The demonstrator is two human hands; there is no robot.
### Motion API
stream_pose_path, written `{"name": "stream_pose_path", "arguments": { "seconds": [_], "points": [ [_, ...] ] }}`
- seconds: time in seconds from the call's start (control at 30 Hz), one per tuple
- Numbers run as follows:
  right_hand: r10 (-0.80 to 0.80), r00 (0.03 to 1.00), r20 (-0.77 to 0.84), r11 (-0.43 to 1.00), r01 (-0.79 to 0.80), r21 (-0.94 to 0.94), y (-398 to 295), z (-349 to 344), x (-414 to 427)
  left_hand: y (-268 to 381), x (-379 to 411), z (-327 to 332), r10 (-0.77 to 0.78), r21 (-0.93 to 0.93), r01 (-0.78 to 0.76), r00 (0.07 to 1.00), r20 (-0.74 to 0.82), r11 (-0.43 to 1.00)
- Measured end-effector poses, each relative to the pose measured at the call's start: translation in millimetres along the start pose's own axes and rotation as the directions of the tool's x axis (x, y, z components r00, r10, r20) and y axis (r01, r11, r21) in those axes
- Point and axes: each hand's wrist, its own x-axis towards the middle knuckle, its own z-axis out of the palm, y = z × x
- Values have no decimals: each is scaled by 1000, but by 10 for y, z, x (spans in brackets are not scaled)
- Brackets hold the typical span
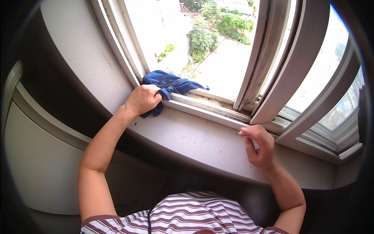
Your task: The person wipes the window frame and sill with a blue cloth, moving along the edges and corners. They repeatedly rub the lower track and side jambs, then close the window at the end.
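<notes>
My left hand (pixel 144 99) grips a blue cloth (pixel 166 80) at the lower left corner of a window frame (pixel 201 109). The cloth is bunched over the frame's bottom tracks, and one end hangs down onto the windowsill (pixel 187 134). Dirt shows in the track (pixel 216 101) to the right of the cloth. Over the right part of the sill is my right hand (pixel 260 146), fingers curled and thumb apart from them. Nothing is visible in it, and its fingertips are close to the frame's lower edge.
Sliding sashes (pixel 295 64) stand at the right of the window opening. Outdoors, trees (pixel 203 38) and paved ground lie far below. Small dark specks dot the sill. A pale, curved furniture panel (pixel 43 158) is at the lower left.
</notes>
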Motion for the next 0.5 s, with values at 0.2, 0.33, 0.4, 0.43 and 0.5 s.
{"name": "stream_pose_path", "arguments": {
  "seconds": [0.2, 0.33, 0.4, 0.43, 0.5],
  "points": [
    [-43, 999, -12, 998, 44, 44, -41, 52, 39, 390, 56, 86, -6, -128, 8, 1000, 16, 992],
    [-133, 991, -4, 991, 133, 29, -36, 46, 40, 893, 204, 325, 81, -325, -73, 997, 12, 943],
    [-124, 992, -14, 992, 124, 21, -30, 21, 27, 1012, 255, 333, 5, -498, 67, 990, 140, 865],
    [-119, 993, -18, 993, 119, 16, -27, 9, 21, 1057, 295, 319, -56, -578, 206, 962, 265, 790],
    [-111, 993, -24, 994, 112, 20, -1, 0, 3, 1095, 396, 442, -72, -943, 259, 966, 249, 208]
  ]
}}
